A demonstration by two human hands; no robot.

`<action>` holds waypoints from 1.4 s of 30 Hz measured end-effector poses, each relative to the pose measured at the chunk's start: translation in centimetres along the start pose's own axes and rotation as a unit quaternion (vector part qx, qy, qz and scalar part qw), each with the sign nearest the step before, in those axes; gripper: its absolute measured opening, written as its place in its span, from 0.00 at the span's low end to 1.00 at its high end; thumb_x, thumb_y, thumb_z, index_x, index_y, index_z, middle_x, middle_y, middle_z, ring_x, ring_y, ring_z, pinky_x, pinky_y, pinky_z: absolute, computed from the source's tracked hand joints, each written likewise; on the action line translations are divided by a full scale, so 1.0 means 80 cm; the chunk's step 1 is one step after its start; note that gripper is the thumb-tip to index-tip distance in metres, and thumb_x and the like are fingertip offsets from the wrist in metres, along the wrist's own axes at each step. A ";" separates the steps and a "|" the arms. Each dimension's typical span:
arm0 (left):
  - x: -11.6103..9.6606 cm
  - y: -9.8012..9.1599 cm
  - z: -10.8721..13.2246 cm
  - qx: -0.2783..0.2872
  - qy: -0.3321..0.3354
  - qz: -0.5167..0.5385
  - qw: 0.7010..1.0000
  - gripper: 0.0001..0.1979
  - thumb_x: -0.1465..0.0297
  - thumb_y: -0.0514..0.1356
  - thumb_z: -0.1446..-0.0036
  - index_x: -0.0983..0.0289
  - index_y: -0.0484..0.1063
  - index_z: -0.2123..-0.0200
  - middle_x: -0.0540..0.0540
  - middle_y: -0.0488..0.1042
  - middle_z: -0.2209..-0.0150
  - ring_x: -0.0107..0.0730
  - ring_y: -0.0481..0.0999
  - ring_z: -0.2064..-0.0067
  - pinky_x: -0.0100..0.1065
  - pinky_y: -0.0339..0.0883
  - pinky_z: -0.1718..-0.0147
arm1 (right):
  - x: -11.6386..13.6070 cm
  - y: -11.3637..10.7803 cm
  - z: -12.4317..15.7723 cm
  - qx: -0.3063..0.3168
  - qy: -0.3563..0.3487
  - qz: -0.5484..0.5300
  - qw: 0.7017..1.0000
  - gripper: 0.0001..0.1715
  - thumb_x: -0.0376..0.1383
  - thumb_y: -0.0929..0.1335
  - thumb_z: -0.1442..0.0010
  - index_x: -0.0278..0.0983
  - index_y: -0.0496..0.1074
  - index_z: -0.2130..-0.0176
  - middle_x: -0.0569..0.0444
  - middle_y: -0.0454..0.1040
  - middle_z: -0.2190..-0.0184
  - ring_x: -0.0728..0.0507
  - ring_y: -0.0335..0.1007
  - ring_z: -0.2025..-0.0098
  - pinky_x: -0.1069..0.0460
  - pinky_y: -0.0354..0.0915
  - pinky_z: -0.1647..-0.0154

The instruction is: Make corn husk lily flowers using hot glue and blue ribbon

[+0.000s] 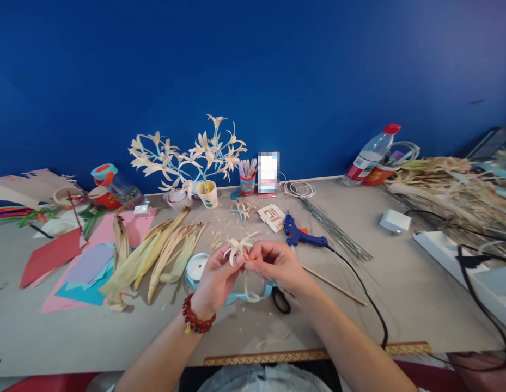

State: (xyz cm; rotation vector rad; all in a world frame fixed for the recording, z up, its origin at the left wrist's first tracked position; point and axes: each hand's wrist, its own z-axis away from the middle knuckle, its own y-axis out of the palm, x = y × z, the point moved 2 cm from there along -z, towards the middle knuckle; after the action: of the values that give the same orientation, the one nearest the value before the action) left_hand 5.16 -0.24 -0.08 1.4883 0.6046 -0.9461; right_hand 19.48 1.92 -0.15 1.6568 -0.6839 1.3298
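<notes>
My left hand [215, 280] and my right hand [274, 263] meet over the middle of the grey table [400, 283]. Both pinch a small pale corn-husk flower [238, 246] with thin curled petals. A loose husk strip [249, 291] hangs down from it between my hands. A red bead bracelet [194, 317] circles my left wrist. Under my hands lie a light-blue ribbon [236, 298], its white spool [195, 267] and black-handled scissors [280, 299].
Dried corn husks [160, 253] and coloured paper sheets [79, 261] lie to the left. A blue glue gun [302, 235] with black cord, thin wires [338, 234], a wooden stick [334, 283] sit right of my hands. A husk-flower bouquet [187, 155] in cups, a water bottle [369, 155] stand at the back.
</notes>
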 end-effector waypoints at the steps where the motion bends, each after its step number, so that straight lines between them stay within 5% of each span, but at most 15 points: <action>1: 0.001 -0.001 0.000 -0.003 0.006 0.000 1.000 0.10 0.65 0.69 0.51 0.64 0.73 0.72 0.50 0.67 0.70 0.27 0.64 0.69 0.29 0.61 0.68 | 0.001 0.000 0.000 -0.008 -0.009 0.012 1.000 0.18 0.44 0.77 0.51 0.35 0.72 0.73 0.62 0.65 0.84 0.54 0.57 0.83 0.58 0.54 0.82; 7: 0.000 -0.004 0.000 -0.039 0.035 -0.046 0.998 0.08 0.68 0.69 0.50 0.64 0.73 0.72 0.49 0.69 0.70 0.26 0.65 0.68 0.29 0.60 0.67 | 0.004 0.000 0.001 -0.028 -0.030 0.062 0.997 0.17 0.44 0.77 0.50 0.34 0.72 0.74 0.63 0.64 0.86 0.54 0.56 0.83 0.58 0.52 0.81; 12: -0.006 -0.001 0.001 -0.050 0.029 -0.054 0.997 0.08 0.67 0.69 0.51 0.65 0.75 0.74 0.50 0.69 0.73 0.25 0.63 0.70 0.28 0.58 0.69 | 0.004 -0.001 -0.001 0.004 0.021 0.015 1.000 0.17 0.44 0.77 0.50 0.34 0.73 0.73 0.62 0.66 0.83 0.55 0.58 0.83 0.58 0.56 0.82; 21: -0.005 -0.001 0.002 -0.025 -0.004 -0.014 1.000 0.09 0.67 0.71 0.53 0.65 0.75 0.74 0.50 0.69 0.72 0.24 0.64 0.71 0.28 0.58 0.70 | 0.003 -0.001 -0.001 0.044 0.041 -0.025 0.998 0.15 0.41 0.77 0.50 0.34 0.73 0.73 0.62 0.67 0.82 0.56 0.58 0.84 0.59 0.55 0.83; 28: 0.001 -0.002 0.000 -0.023 0.018 -0.014 0.999 0.08 0.69 0.70 0.51 0.64 0.74 0.71 0.50 0.70 0.69 0.28 0.67 0.66 0.30 0.62 0.65 | 0.001 -0.004 -0.001 -0.009 -0.007 0.001 1.000 0.18 0.44 0.77 0.50 0.34 0.71 0.75 0.62 0.66 0.84 0.55 0.58 0.84 0.59 0.56 0.83; 35: -0.001 -0.004 0.000 -0.050 0.008 -0.024 0.998 0.09 0.69 0.70 0.51 0.64 0.74 0.71 0.49 0.69 0.71 0.24 0.65 0.69 0.28 0.59 0.68 | 0.008 -0.002 0.000 0.023 0.022 -0.002 0.999 0.16 0.42 0.76 0.48 0.34 0.72 0.74 0.61 0.67 0.83 0.55 0.58 0.83 0.58 0.54 0.83; 42: 0.000 -0.004 -0.001 -0.002 -0.024 -0.003 1.000 0.09 0.68 0.69 0.50 0.65 0.73 0.72 0.49 0.68 0.72 0.25 0.64 0.70 0.29 0.58 0.68 | 0.009 -0.002 0.001 0.055 0.053 -0.032 0.997 0.17 0.42 0.77 0.50 0.34 0.71 0.75 0.63 0.65 0.83 0.56 0.56 0.84 0.59 0.55 0.84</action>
State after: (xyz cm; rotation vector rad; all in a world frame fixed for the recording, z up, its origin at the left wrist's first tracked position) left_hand 4.89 -0.12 -0.24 1.4570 0.5755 -0.9823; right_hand 19.82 2.00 0.50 1.6671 -0.4987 1.4198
